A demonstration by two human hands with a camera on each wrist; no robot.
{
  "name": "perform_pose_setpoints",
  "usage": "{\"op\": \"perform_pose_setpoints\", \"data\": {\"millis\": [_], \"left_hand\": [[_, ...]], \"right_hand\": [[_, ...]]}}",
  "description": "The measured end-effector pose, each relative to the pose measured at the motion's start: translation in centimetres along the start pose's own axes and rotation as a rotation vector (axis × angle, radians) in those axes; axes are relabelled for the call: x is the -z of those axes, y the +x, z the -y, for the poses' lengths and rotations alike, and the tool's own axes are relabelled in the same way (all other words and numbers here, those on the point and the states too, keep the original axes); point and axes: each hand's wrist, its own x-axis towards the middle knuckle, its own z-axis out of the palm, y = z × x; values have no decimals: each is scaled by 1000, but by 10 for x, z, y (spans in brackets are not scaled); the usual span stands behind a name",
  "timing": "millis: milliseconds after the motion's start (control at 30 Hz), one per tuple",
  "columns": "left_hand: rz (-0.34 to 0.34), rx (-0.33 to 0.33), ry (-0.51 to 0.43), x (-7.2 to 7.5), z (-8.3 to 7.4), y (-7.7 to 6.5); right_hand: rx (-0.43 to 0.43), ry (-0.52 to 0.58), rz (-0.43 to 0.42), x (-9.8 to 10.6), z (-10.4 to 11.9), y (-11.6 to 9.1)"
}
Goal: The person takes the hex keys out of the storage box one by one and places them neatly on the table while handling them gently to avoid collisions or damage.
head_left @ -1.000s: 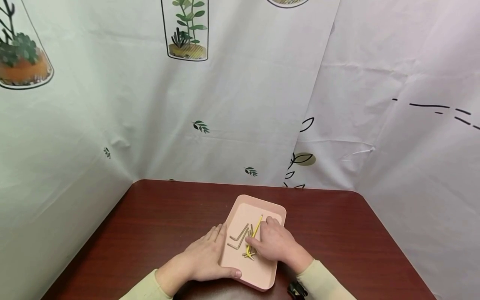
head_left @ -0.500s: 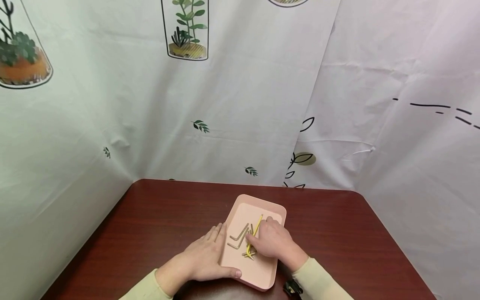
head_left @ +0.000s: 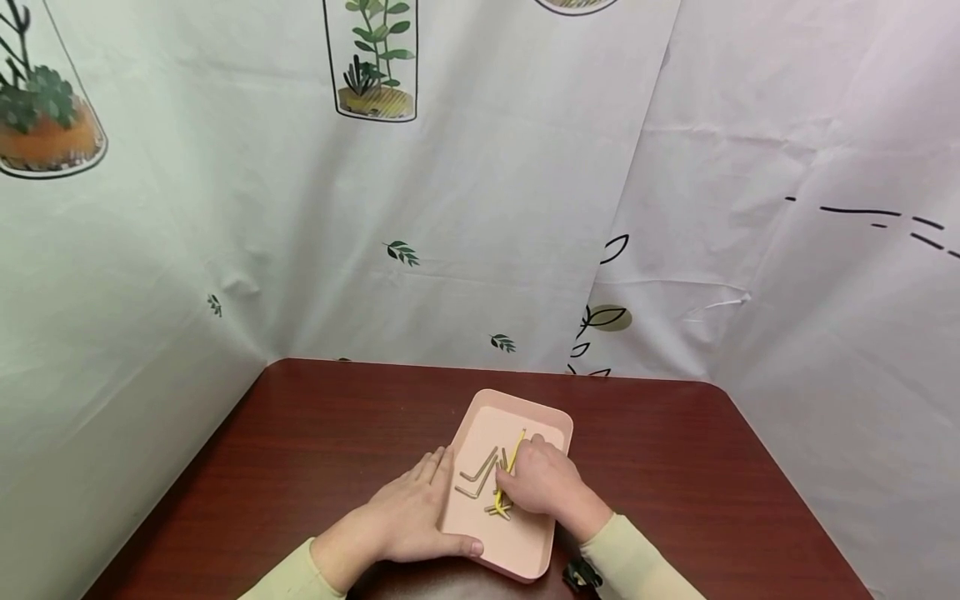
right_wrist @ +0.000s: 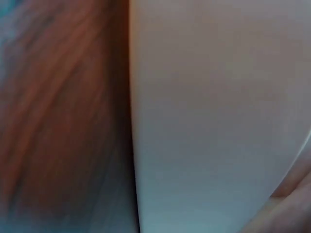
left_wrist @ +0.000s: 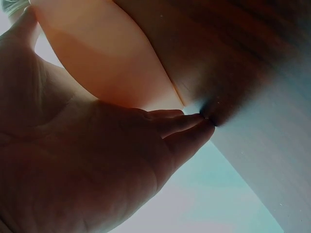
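A pink rectangular tray (head_left: 517,546) lies on the dark red wooden table, slightly turned. My left hand (head_left: 401,512) rests along its left side with straight fingers, the thumb over the near rim; in the left wrist view the palm (left_wrist: 87,165) is against the tray's outer wall (left_wrist: 107,58). Inside the tray my right hand (head_left: 551,479) has curled fingers and pinches a yellow hex key (head_left: 498,498) between thumb and fingers. Several bronze-coloured hex keys (head_left: 477,485) lie beside and under it. Part of the pile is hidden by the right hand.
The wooden table (head_left: 337,417) spreads around the tray. White printed cloth (head_left: 480,208) hangs behind it and at both sides. A small black object (head_left: 581,577) shows by the right wrist. In the right wrist view the tray's wall (right_wrist: 209,121) fills most of the picture.
The right thumb has drawn a little to the right, and the yellow hex key has shifted slightly with it. The right forearm has moved slightly left. The left hand and tray stay put.
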Motion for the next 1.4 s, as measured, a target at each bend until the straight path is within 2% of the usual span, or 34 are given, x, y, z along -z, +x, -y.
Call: {"op": "perform_pose_setpoints", "data": {"millis": [367,733,1300,1400], "left_hand": [[-4,-10,5,0,0,2],[-4,-11,7,0,0,2],[3,-5,-4,0,0,2],[0,-4,-2,0,0,1]], "right_hand": [[-39,60,9,2,6,1],[-29,71,9,-2,9,2],[22,105,-18,-7,10,5],[55,104,-45,-15,5,8]]}}
